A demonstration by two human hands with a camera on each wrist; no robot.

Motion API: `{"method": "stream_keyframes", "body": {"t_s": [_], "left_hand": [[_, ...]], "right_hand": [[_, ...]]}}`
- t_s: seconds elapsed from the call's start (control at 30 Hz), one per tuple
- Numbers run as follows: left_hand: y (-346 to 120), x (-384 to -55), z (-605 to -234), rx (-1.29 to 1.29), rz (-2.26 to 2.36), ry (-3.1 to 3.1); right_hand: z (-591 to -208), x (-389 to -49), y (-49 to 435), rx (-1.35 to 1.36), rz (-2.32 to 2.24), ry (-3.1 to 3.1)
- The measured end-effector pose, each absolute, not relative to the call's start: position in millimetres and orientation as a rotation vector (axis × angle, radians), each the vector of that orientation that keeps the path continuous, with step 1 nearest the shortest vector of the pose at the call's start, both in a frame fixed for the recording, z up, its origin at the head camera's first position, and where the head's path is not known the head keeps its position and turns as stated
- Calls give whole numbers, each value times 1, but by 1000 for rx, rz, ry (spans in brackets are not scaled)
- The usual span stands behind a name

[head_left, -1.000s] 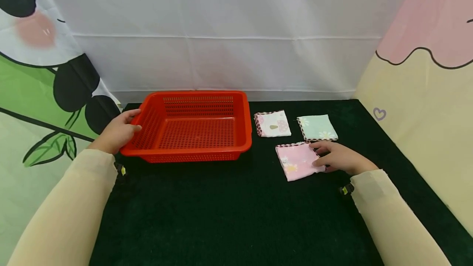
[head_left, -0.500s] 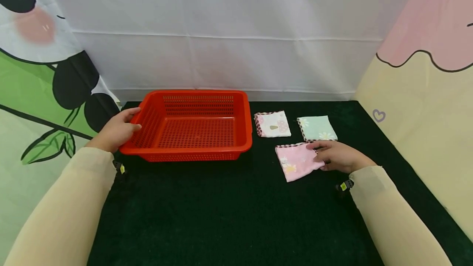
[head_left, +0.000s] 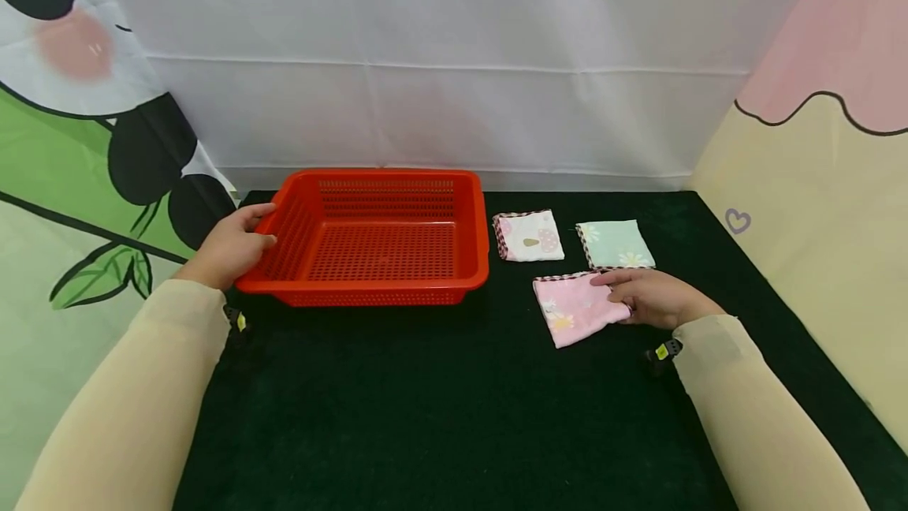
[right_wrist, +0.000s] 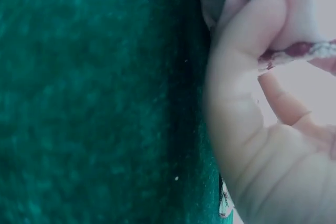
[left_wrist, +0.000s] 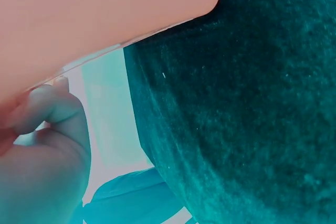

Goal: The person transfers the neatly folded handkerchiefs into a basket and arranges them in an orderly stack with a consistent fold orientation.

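Observation:
A red plastic basket (head_left: pixel 383 290) with slotted walls stands on the dark green cloth, its inside bare. At its left end my left hand (head_left: pixel 228 249) grips the rim, thumb inside the wall; in the left wrist view curled fingers (left_wrist: pixel 50 106) show beneath the basket's edge (left_wrist: pixel 115 30). My right hand (head_left: pixel 656 298) pinches the right edge of a folded pink handkerchief (head_left: pixel 573 310) with daisies and a checked border. The right wrist view has the thumb (right_wrist: pixel 247 35) pressing on the pink cloth. Behind it lie a white folded handkerchief (head_left: pixel 530 236) and a mint one (head_left: pixel 617 244).
The green cloth (head_left: pixel 426 408) covers the table. A white curtain (head_left: pixel 454 117) hangs along the back edge, with printed panels at left (head_left: pixel 85 180) and right (head_left: pixel 816 203).
My right thumb and fingers have closed on the pink handkerchief's right edge, which looks slightly raised. The left hand keeps its hold on the basket. The head view has shifted slightly.

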State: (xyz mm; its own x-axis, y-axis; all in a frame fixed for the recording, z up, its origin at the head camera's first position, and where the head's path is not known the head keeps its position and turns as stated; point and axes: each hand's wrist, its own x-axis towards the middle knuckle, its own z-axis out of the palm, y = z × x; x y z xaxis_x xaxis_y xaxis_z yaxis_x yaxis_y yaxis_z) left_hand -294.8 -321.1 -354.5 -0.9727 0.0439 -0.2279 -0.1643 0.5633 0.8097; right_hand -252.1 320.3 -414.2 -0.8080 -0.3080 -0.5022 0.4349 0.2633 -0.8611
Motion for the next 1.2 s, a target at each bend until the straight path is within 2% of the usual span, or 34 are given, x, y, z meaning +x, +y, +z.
{"method": "stream_keyframes", "body": {"t_s": [0.7,1.2], "left_hand": [[-330,-302,-360,-124,1435,2503],[-325,-294,-361,-218,1590,2456]], "right_hand": [[-410,-250,317,-34,-1853,1840],[-380,-251,288,-206,-2123,1752]]}}
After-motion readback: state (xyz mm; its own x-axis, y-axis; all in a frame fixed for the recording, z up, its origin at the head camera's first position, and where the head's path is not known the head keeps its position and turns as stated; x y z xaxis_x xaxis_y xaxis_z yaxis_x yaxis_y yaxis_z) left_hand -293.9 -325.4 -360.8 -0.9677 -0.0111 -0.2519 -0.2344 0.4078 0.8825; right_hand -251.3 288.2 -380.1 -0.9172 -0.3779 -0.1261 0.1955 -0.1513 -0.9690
